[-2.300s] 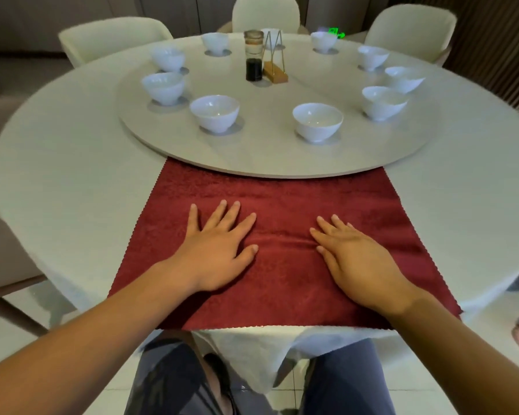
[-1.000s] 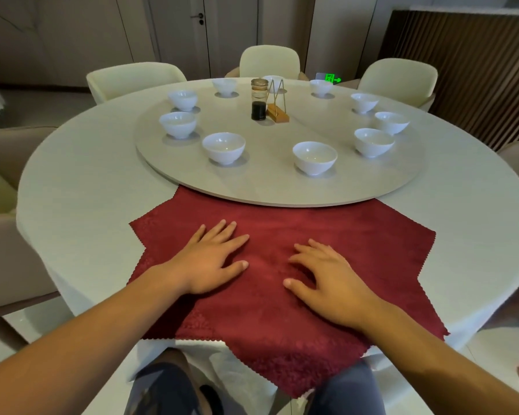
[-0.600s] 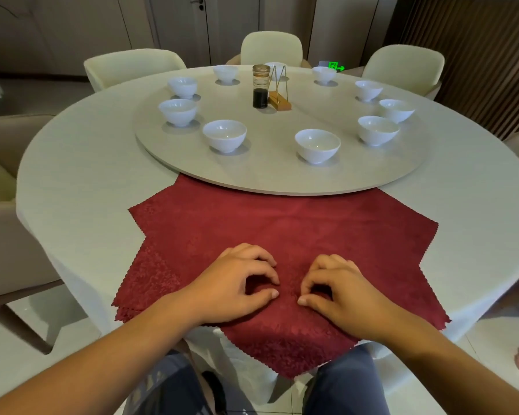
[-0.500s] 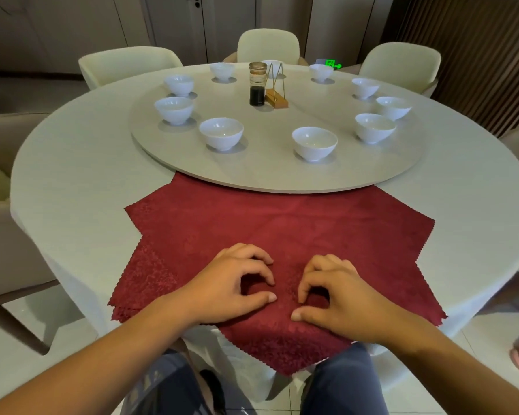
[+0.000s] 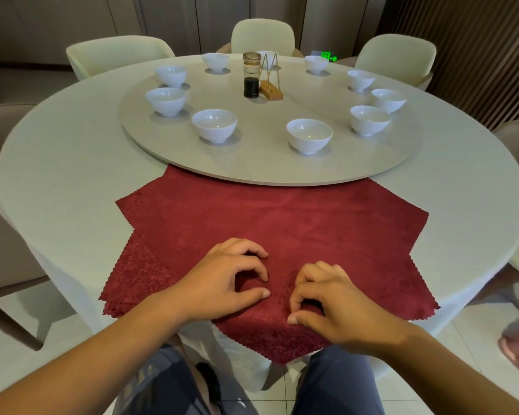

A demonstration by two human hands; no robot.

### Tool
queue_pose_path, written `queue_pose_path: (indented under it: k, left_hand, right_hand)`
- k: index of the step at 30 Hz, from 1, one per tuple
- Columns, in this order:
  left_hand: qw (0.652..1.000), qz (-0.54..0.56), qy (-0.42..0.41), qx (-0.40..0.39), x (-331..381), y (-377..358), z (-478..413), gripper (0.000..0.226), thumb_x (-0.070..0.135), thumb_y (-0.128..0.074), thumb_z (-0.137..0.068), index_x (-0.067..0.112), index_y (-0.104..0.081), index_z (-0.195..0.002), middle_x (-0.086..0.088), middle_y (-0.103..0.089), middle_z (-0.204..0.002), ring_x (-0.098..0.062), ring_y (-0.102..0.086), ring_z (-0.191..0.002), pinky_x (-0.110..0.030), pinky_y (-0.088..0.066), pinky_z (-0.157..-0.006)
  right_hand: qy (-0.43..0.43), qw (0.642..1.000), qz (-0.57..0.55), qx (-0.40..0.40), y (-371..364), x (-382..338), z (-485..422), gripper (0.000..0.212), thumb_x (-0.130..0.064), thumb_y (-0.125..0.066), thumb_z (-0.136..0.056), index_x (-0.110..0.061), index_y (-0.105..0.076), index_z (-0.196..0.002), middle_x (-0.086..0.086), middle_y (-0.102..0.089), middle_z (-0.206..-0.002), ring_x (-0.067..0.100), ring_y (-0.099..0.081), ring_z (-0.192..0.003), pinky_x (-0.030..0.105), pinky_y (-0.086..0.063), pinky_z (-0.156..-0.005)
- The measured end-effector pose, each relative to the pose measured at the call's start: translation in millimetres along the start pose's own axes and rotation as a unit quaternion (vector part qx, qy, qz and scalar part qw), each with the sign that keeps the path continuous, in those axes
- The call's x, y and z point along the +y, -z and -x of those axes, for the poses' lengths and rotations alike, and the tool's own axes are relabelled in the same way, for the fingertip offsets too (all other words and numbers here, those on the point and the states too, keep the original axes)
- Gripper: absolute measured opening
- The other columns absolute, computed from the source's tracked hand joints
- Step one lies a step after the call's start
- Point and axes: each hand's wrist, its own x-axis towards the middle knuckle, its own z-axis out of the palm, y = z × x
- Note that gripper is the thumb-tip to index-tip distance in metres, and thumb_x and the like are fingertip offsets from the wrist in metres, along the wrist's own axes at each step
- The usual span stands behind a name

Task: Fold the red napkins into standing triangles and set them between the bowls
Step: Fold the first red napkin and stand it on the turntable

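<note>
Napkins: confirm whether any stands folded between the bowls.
No, the napkins lie flat at the table's near edge, and none stands among the bowls on the turntable.

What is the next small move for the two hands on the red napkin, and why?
Probably lift the near corner and fold it away toward the turntable. The left hand and the right hand both pinch the top napkin near that corner, and it lies flat, cornerwise, not yet folded.

L hand (image 5: 225,283), R hand (image 5: 333,307): fingers (image 5: 240,245) curled
</note>
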Motion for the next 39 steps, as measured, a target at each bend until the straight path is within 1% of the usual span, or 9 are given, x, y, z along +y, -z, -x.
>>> queue_pose_path:
  k: [6,11,15,19,23,27,32,35,39]
  left_hand:
    - [1.000,0.003,0.005,-0.015,4.3,3.3,4.3,0.036,0.069,-0.067,-0.081,0.043,-0.070,-0.106,0.027,-0.047,-0.136,0.002,-0.037,-0.136,-0.042,-0.033,-0.116]
    - [0.996,-0.032,-0.036,-0.080,15.5,1.6,16.7,0.042,0.071,-0.074,-0.075,0.044,-0.071,-0.107,0.025,-0.041,-0.147,0.005,-0.022,-0.147,-0.036,0.001,-0.127]
    - [0.998,0.022,-0.024,-0.053,18.8,2.0,16.6,0.016,0.052,-0.077,-0.084,0.036,-0.074,-0.084,0.028,-0.054,-0.135,0.003,-0.033,-0.143,-0.048,-0.007,-0.127]
    - [0.996,0.066,0.008,-0.064,29.4,12.4,13.4,0.015,0.047,-0.072,-0.090,0.033,-0.071,-0.086,0.024,-0.067,-0.116,0.004,-0.053,-0.125,-0.048,-0.018,-0.125]
    - [0.992,0.114,0.037,-0.045,48.8,29.2,12.0,0.025,0.057,-0.064,-0.093,0.032,-0.064,-0.092,0.007,-0.071,-0.088,-0.026,-0.068,-0.078,-0.053,-0.054,-0.078]
    - [0.992,0.116,0.009,-0.053,65.9,46.9,8.1,0.021,0.035,-0.083,-0.085,0.027,-0.063,-0.086,0.009,-0.065,-0.079,-0.010,-0.061,-0.071,-0.026,-0.050,-0.067]
    - [0.942,0.293,0.085,-0.140,61.2,61.0,7.9,0.009,0.020,-0.079,-0.088,0.019,-0.072,-0.081,0.007,-0.059,-0.068,-0.007,-0.052,-0.065,-0.019,-0.044,-0.065]
    - [0.945,0.259,0.111,-0.165,50.1,66.0,0.3,0.014,0.033,-0.075,-0.089,0.021,-0.077,-0.082,0.000,-0.058,-0.070,-0.015,-0.047,-0.067,-0.026,-0.040,-0.067]
    - [0.977,0.139,0.159,-0.038,23.4,68.3,-27.2,0.007,0.026,-0.079,-0.089,0.020,-0.077,-0.088,0.003,-0.071,-0.078,-0.009,-0.059,-0.070,-0.028,-0.048,-0.074]
  right_hand:
    - [0.010,1.000,0.022,0.008,-2.6,-2.8,1.3,0.027,-0.058,-0.052,-0.091,-0.034,-0.065,-0.088,-0.023,-0.046,-0.095,-0.002,-0.039,-0.098,0.022,-0.030,-0.090]
    - [-0.001,0.999,-0.008,0.037,-6.3,0.5,13.3,0.030,-0.065,-0.064,-0.083,-0.039,-0.062,-0.099,-0.027,-0.044,-0.105,0.004,-0.043,-0.106,0.026,-0.033,-0.095]
    - [0.002,0.999,-0.020,0.048,-6.4,-0.9,11.2,0.021,-0.058,-0.059,-0.088,-0.038,-0.066,-0.090,-0.025,-0.047,-0.101,0.007,-0.046,-0.103,0.029,-0.035,-0.094]
    - [-0.008,0.996,-0.073,0.058,3.3,-7.8,9.0,0.018,-0.051,-0.059,-0.092,-0.034,-0.064,-0.087,-0.019,-0.058,-0.094,0.010,-0.054,-0.096,0.029,-0.042,-0.088]
    - [-0.042,0.982,-0.160,0.097,28.7,-21.1,6.2,0.012,-0.034,-0.064,-0.095,-0.027,-0.063,-0.085,-0.005,-0.065,-0.078,0.015,-0.059,-0.070,0.037,-0.049,-0.068]
    - [-0.047,0.976,-0.186,0.107,54.3,-39.1,2.5,0.010,-0.032,-0.074,-0.087,-0.029,-0.067,-0.081,-0.007,-0.066,-0.072,0.006,-0.055,-0.062,0.021,-0.046,-0.060]
    - [-0.058,0.952,-0.287,-0.092,87.3,-52.9,9.9,0.020,-0.017,-0.087,-0.076,-0.023,-0.072,-0.087,-0.008,-0.069,-0.074,0.004,-0.061,-0.065,0.017,-0.049,-0.063]
    - [-0.077,0.955,-0.283,-0.036,91.8,-41.8,-0.2,0.013,-0.020,-0.084,-0.078,-0.019,-0.072,-0.081,-0.006,-0.064,-0.071,0.005,-0.053,-0.065,0.017,-0.045,-0.063]
    - [-0.146,0.960,-0.236,0.035,79.3,-8.6,-34.7,0.018,-0.030,-0.077,-0.087,-0.015,-0.074,-0.077,0.006,-0.066,-0.067,0.010,-0.051,-0.062,0.024,-0.043,-0.062]
